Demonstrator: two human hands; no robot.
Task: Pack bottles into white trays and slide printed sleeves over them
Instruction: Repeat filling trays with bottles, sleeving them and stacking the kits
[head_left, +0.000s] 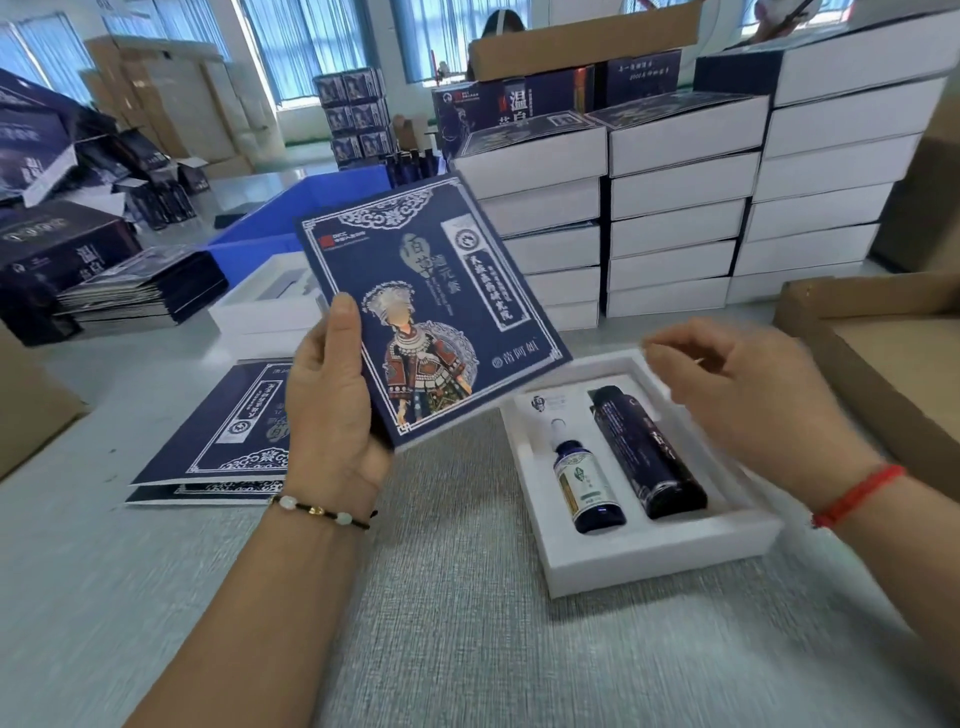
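My left hand (332, 395) grips a flat navy printed sleeve (431, 306) by its lower left corner and holds it tilted above the table. Right of it lies a white tray (670, 545) with a small dropper bottle (584, 478) and a taller dark bottle (649, 457) side by side in its slots. My right hand (743, 400) hovers over the tray's right side, blurred, fingers loosely curled and holding nothing.
More flat sleeves (223, 441) lie stacked at the left. An empty white tray (265, 306) and a blue bin (291, 213) sit behind the held sleeve. Tall stacks of sleeved boxes (675, 208) line the back right. A cardboard carton (893, 343) stands at the right.
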